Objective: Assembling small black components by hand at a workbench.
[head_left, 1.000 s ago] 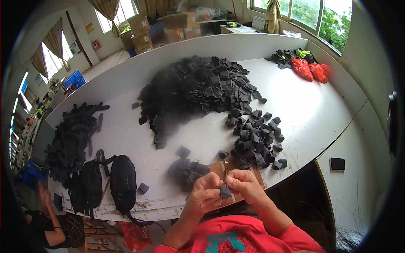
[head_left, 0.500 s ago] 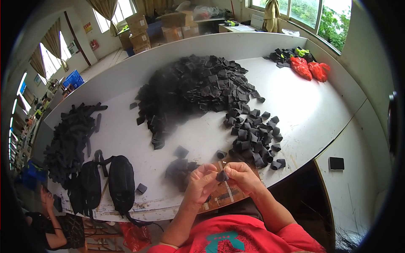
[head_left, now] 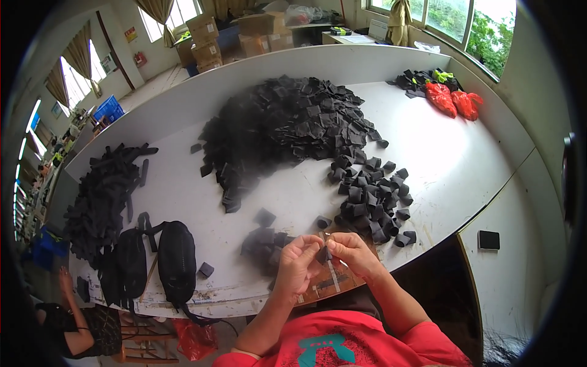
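Note:
Over a brown wooden board at the table's near edge, both hands pinch one small black fabric piece between them. My left hand grips its left side with thumb and fingers. On the other side, the fingertips of my right hand are closed on its upper edge. The fingers cover much of the piece. Beside my left hand lies a loose heap of flat black pieces. Beyond my right hand is a pile of black fabric pieces curled into loops.
A large mound of flat black pieces covers the middle of the white table. Black strips and two black pouches lie at left. Red plastic bags sit far right, a dark phone-like slab nearer. Another person's arm shows lower left.
The whole view has shifted slightly. Both hands stay together on the black fabric piece, which now hangs at a somewhat different angle, with the left fingers moved a little on it.

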Action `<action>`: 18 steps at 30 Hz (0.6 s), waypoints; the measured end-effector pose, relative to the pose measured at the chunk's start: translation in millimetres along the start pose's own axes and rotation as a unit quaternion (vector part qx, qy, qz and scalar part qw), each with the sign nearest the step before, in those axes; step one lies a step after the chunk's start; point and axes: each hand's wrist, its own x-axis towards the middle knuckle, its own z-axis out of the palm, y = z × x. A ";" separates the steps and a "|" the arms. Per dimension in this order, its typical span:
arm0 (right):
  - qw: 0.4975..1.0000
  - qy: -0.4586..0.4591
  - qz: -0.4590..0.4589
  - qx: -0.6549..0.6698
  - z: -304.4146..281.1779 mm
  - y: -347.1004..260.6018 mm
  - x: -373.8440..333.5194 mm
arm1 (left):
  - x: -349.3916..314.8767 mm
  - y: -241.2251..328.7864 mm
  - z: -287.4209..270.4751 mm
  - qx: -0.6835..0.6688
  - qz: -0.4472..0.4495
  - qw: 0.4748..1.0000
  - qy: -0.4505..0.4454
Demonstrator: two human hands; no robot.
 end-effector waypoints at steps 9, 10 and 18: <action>1.000 0.021 0.005 -0.012 3.0 -2.6 -3.3 | -1.3 1.0 -9.2 0.005 -0.014 0.999 -0.050; 1.000 0.025 0.006 -0.016 3.4 -3.4 -3.4 | -0.2 1.4 -10.6 0.023 -0.012 0.998 -0.048; 0.999 0.028 0.001 -0.037 3.5 -9.5 -1.6 | 2.5 -1.0 1.9 0.023 0.027 0.999 -0.002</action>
